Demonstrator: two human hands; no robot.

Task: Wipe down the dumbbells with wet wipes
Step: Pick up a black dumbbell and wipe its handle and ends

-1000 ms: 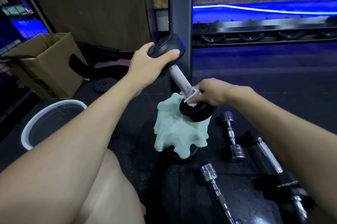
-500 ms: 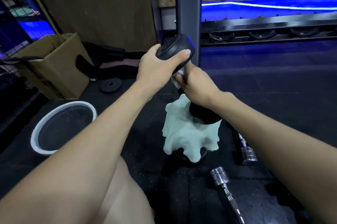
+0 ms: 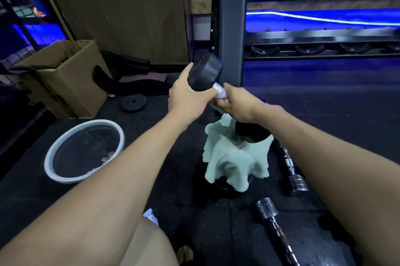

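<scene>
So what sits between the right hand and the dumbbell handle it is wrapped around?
In the head view, a white wet wipe lies between the right hand and the handle of the black dumbbell, just below the upper head.

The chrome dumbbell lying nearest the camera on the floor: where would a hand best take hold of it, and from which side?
Probably the thin bar of the chrome dumbbell, just behind its round head. It lies flat on the black floor mat, running toward the camera, with bare mat on either side, so coming from above with the fingers across the bar suits it. The smooth, wider head would be harder to wrap.
</scene>
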